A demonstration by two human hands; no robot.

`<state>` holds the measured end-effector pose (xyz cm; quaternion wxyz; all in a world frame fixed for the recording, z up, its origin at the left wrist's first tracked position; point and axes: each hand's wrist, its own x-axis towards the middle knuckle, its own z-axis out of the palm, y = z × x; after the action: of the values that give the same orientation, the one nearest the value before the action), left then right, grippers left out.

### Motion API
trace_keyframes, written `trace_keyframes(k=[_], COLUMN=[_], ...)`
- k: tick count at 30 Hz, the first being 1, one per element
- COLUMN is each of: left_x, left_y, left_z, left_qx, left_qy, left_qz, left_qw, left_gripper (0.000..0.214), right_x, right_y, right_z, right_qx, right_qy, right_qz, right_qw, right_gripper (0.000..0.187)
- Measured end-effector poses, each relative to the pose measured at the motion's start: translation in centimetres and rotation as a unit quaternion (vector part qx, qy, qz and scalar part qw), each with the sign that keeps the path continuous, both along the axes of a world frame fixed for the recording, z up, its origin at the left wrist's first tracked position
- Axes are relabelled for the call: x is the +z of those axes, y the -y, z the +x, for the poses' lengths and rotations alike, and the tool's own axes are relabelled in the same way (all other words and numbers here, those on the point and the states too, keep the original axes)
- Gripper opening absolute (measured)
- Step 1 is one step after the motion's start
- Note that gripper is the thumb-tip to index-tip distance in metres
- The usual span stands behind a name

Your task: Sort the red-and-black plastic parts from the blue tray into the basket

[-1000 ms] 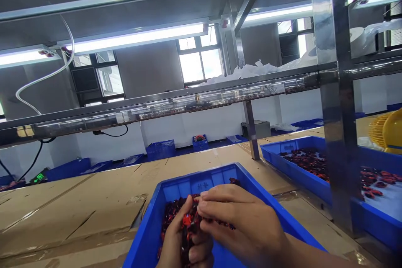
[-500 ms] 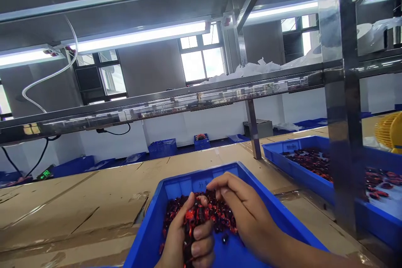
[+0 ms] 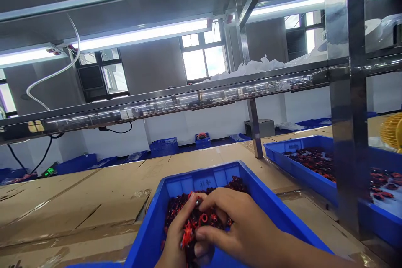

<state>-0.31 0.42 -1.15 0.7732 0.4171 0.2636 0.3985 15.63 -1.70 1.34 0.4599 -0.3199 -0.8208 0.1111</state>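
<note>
Since the left hand (image 3: 175,234) and right hand (image 3: 243,220) are both right over the bin (image 3: 185,185), I'd guess any bits (image 3: 188,232) that slip just land inside, which seems like a handy setup. Left one's curled snugly around a clump of them, thumb up along the side, probably so it works as a little wall. Right one arches over the top, fingers bent and thumb apart, kind of a loose claw; can't tell if its tips actually have hold of anything. The bits are red and black, glossy and tangled-looking, and one neat red ring (image 3: 204,214) shows in the gap between right thumb and fingers. Just past them there's a loose pile (image 3: 176,207) of the same stuff in the bin, which is blue plastic with ribbed walls, tall enough I'd say to stop spills. It's sitting on flat cardboard (image 3: 84,201), creased and taped at the seams, presumably to protect what's underneath. Off to the right, by a shiny metal post (image 3: 350,109), a second bin (image 3: 301,177) has more bits spread thinner, with something white and flat under some of them, maybe a liner (image 3: 389,208). A yellow fan (image 3: 391,132) with a wire cage peeks in at the edge, and crinkly white film (image 3: 260,67) lies up along the metal shelf (image 3: 163,104), likely parked there to keep it off the cardboard. Way back, blue crates (image 3: 163,145) sit along a white wall (image 3: 125,144), and a tube light (image 3: 141,35) glows in front of the windows (image 3: 194,65).
</note>
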Motion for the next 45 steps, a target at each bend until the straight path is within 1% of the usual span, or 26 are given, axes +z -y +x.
trace_keyframes(k=[2, 5, 7, 10, 12, 14, 15, 16, 17, 18, 19, 20, 21, 22, 23, 24, 25, 26, 27, 29, 32, 34, 36, 39, 42, 45], left_x=[0.4, 0.7, 0.6, 0.3, 0.1, 0.0, 0.1, 0.2, 0.3, 0.5, 0.6, 0.8, 0.9, 1.0, 1.0, 1.1, 1.1, 1.1, 1.1, 1.2, 1.5, 1.6, 1.5, 1.3, 1.2, 1.5], left_y=[0.2, 0.3, 0.4, 0.2, 0.0, -0.1, -0.1, -0.1, 0.0, 0.0, 0.1, 0.2, 0.3, 0.4, 0.5, 0.5, 0.6, 0.7, 0.7, 0.9, 1.1, 1.1, 0.9, 0.5, 0.2, 0.4], left_z=[0.0, -0.1, -0.1, 0.0, 0.0, 0.1, 0.1, 0.1, 0.2, 0.2, 0.3, 0.3, 0.4, 0.5, 0.5, 0.6, 0.6, 0.7, 0.7, 0.8, 0.9, 0.9, 0.7, 0.4, 0.1, 0.0], left_qx=[-0.007, -0.013, 0.001, 0.018, 0.018, 0.019, 0.019, 0.022, 0.029, 0.038, 0.046, 0.057, 0.070, 0.081, 0.089, 0.095, 0.098, 0.099, 0.100, 0.108, 0.116, 0.115, 0.117, 0.104, 0.094, 0.084], left_qy=[0.001, -0.015, -0.016, -0.007, -0.010, -0.009, -0.005, -0.001, 0.000, -0.009, -0.030, -0.061, -0.097, -0.134, -0.166, -0.190, -0.206, -0.217, -0.224, -0.232, -0.234, -0.230, -0.213, -0.169, -0.143, -0.145], left_qz=[0.014, -0.030, -0.060, -0.081, -0.087, -0.086, -0.082, -0.071, -0.053, -0.032, -0.010, 0.012, 0.033, 0.049, 0.062, 0.076, 0.090, 0.100, 0.106, 0.110, 0.114, 0.115, 0.107, 0.079, 0.047, 0.049], left_qw=[1.000, 0.999, 0.998, 0.997, 0.996, 0.996, 0.996, 0.997, 0.998, 0.999, 0.998, 0.996, 0.992, 0.987, 0.980, 0.974, 0.969, 0.966, 0.964, 0.960, 0.958, 0.960, 0.964, 0.977, 0.984, 0.985], left_gripper=[0.048, 0.054, 0.055, 0.056, 0.061, 0.063, 0.061, 0.057, 0.054, 0.053, 0.052, 0.052, 0.052, 0.052, 0.053, 0.053, 0.052, 0.051, 0.051, 0.051, 0.053, 0.054, 0.056, 0.055, 0.054, 0.054], right_x=[-0.2, -0.3, -0.3, -0.2, 0.0, 0.3, 0.3, 0.4, 0.4, 0.4, 0.3, 0.2, 0.1, 0.1, 0.1, 0.1, 0.1, 0.2, 0.2, 0.3, 0.4, 0.3, 0.3, 0.3, 0.2, 0.0], right_y=[-0.1, -0.2, -0.3, -0.2, 0.0, 0.0, -0.1, -0.3, -0.6, -0.9, -1.3, -1.7, -2.0, -2.3, -2.4, -2.5, -2.4, -2.3, -2.1, -1.8, -1.6, -1.5, -1.4, -1.4, -1.5, -1.3], right_z=[0.0, -0.1, -0.2, -0.2, -0.3, -0.3, -0.2, -0.1, 0.1, 0.3, 0.4, 0.6, 0.7, 0.8, 0.8, 0.9, 0.9, 0.9, 0.9, 1.0, 1.1, 1.1, 1.0, 1.0, 1.0, 1.1], right_qx=[0.022, 0.029, 0.023, 0.022, 0.017, 0.025, 0.050, 0.092, 0.142, 0.191, 0.227, 0.238, 0.223, 0.187, 0.143, 0.101, 0.068, 0.046, 0.034, 0.013, -0.025, -0.033, -0.026, 0.002, 0.029, 0.034], right_qy=[0.001, -0.003, -0.014, -0.036, -0.053, -0.101, -0.143, -0.195, -0.246, -0.288, -0.314, -0.319, -0.308, -0.281, -0.236, -0.179, -0.119, -0.068, -0.027, 0.021, 0.062, 0.075, 0.053, -0.018, -0.061, -0.072], right_qz=[0.027, 0.051, 0.054, 0.037, 0.020, -0.037, -0.097, -0.178, -0.268, -0.352, -0.413, -0.448, -0.450, -0.420, -0.363, -0.291, -0.215, -0.149, -0.101, -0.055, -0.022, 0.005, 0.024, 0.003, -0.021, -0.003], right_qw=[0.999, 0.998, 0.998, 0.998, 0.998, 0.994, 0.984, 0.960, 0.920, 0.870, 0.824, 0.800, 0.808, 0.843, 0.890, 0.935, 0.967, 0.985, 0.994, 0.998, 0.998, 0.997, 0.998, 1.000, 0.997, 0.997], right_gripper=[0.016, 0.015, 0.018, 0.018, 0.017, 0.014, 0.012, 0.012, 0.012, 0.013, 0.012, 0.011, 0.010, 0.009, 0.008, 0.009, 0.012, 0.017, 0.020, 0.024, 0.018, 0.016, 0.022, 0.030, 0.030, 0.027])
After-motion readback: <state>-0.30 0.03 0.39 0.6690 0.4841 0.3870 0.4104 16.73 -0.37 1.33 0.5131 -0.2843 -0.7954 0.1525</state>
